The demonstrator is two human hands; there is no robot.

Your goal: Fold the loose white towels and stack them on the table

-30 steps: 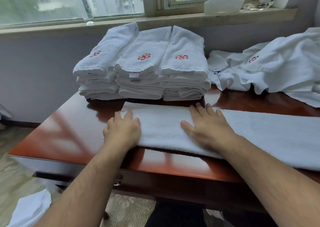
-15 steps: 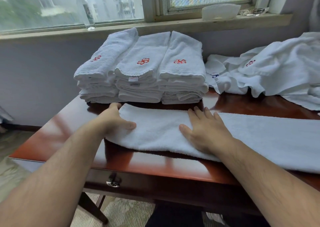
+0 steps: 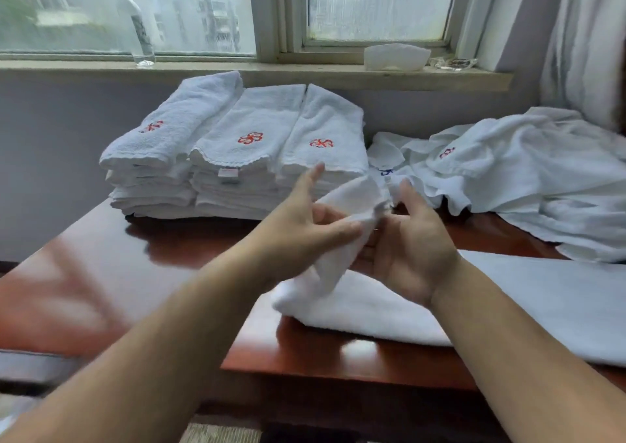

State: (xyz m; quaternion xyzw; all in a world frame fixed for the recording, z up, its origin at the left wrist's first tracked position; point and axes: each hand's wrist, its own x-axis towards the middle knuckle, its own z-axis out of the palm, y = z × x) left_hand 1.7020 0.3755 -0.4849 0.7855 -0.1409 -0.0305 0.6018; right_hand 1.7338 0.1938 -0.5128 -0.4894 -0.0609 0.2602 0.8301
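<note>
L hand [image 3: 305,229] pinches raised end of towel [image 3: 359,303]: thumb on cloth, index finger straight up. R hand [image 3: 416,249] has palm turned inward, fingers curled onto same end from other side, thumb up.

Towel: white terry, nubbly, long flat strip along desk [image 3: 162,259] front. L end lifted & bunched betw. hands, blurred.

Desk: glossy red-brown wood, w/ window glare.

Behind hands: three folded stacks [image 3: 237,158] side by side, each w/ red flower logo on top, wavy hems. Hands cover lower corner of R stack.

Just R of stacks: loose pile [image 3: 528,178], crumpled white.

Sill [image 3: 237,73]: clear bottle [image 3: 135,26], white tub [image 3: 396,57].
</note>
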